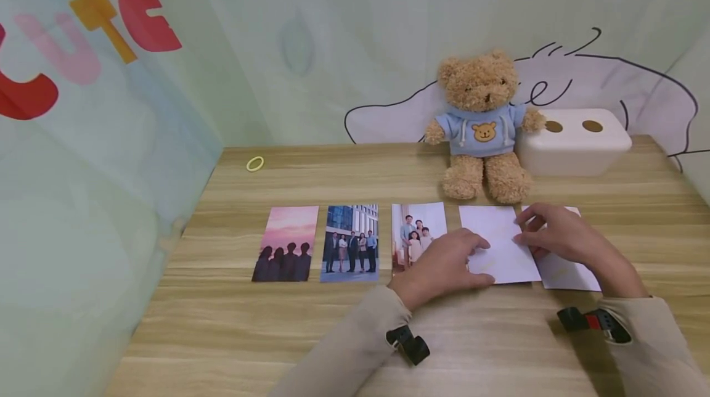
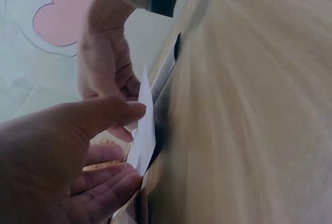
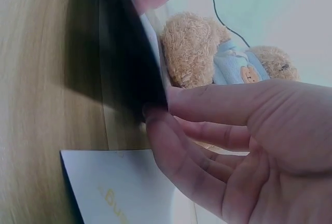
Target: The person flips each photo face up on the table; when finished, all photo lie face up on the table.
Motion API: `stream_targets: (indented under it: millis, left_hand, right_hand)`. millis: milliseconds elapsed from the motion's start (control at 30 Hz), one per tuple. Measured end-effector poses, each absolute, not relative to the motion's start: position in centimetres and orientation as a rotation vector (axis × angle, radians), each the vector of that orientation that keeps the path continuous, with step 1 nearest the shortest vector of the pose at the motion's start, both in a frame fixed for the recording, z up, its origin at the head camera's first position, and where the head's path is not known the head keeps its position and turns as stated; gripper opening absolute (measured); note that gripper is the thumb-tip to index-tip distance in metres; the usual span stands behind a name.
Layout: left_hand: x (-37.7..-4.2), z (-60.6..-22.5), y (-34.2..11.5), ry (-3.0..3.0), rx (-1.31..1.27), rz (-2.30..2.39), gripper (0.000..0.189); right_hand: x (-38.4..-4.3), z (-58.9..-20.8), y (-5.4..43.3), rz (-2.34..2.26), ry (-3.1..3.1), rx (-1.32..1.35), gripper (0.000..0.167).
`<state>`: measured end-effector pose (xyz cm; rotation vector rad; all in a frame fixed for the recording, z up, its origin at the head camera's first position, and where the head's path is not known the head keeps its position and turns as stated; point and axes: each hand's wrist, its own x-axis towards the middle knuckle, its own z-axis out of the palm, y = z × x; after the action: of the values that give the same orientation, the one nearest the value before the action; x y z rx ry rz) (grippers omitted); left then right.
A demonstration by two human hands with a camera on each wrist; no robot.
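Three photo prints lie picture side up in a row: a sunset silhouette photo [image 1: 285,243], an office group photo [image 1: 349,243] and a family photo [image 1: 417,224], partly behind my left hand. A white-backed photo print [image 1: 501,255] is right of them, tilted up with its dark side below. My right hand [image 3: 218,141] pinches its right edge between thumb and fingers. Over its left part, my left hand [image 1: 449,264] has loosely extended fingers, with thumb and fingertips at the white side. Another white-backed print [image 1: 574,277] with faint yellow lettering lies under my right hand [image 1: 566,237].
Behind the prints, a teddy bear [image 1: 485,132] in a blue hoodie sits by a white box [image 1: 577,150] with two oval holes. A pale yellow ring [image 1: 255,164] lies near the back left of the wooden table [image 1: 222,335]. A printed curtain [image 1: 249,45] hangs behind.
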<state>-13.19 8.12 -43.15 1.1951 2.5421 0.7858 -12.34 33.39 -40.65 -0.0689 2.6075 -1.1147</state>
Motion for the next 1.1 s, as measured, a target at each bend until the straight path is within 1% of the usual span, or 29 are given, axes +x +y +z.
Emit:
stream_targets:
  millis: [100, 300, 633, 767, 933, 1100]
  left_hand:
    - [-12.7, -43.2, 8.4, 2.61, 1.223, 0.702, 0.053]
    - [-12.5, -43.2, 8.5, 2.633, 1.166, 0.745, 0.045]
    - [-12.4, -42.6, 8.3, 2.639, 1.117, 0.834, 0.044]
    - [-12.4, -42.4, 8.2, 2.671, 1.099, 0.857, 0.043]
    - [-12.5, -42.1, 8.2, 2.656, 1.026, 1.009, 0.039]
    - [-12.6, -41.9, 8.1, 2.607, 0.929, 1.171, 0.038]
  right_hand:
    - [-12.3, -40.6, 33.4, -1.124, 2.614, -0.08, 0.033]
    - [-12.3, -40.0, 33.0, -1.128, 2.677, -0.111, 0.024]
    - [-11.9, -39.2, 32.5, -1.263, 2.715, -0.144, 0.017]
    - [-11.8, -39.0, 32.5, -1.27, 2.705, -0.153, 0.018]
    - [-11.6, -38.7, 32.2, -1.331, 2.694, -0.173, 0.023]
    - [-11.2, -38.3, 31.4, -1.477, 2.675, -0.254, 0.034]
